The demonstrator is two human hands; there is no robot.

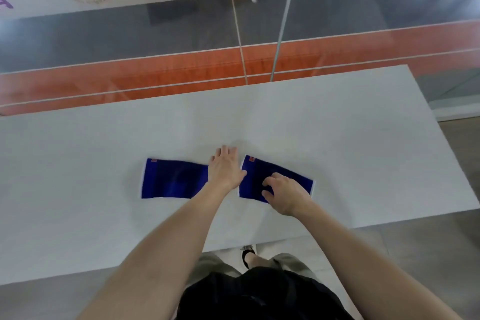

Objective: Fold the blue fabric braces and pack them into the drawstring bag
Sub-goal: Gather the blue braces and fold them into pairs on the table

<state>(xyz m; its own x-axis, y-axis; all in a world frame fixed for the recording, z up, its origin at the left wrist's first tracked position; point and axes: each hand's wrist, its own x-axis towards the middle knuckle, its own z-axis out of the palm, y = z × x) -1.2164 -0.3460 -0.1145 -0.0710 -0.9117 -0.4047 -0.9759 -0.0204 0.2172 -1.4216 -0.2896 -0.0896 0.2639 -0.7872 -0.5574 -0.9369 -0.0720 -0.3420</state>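
Two blue fabric braces (pixel 174 179) (pixel 259 171) lie flat, side by side on the white table (pixel 337 138). Our left hand (pixel 226 167) rests open between them; our right hand (pixel 284 193) curls, pinching the right brace. We judge them soft and light, best taken by an edge.

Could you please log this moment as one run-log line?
left hand: flat, on left brace end | right hand: fingers curled on right brace | both braces flat on table | bag: not visible

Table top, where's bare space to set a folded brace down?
The table is bare beyond both braces to its far edge, left of the left brace, and right of the right brace. It is crowded only between the braces, where both hands work.
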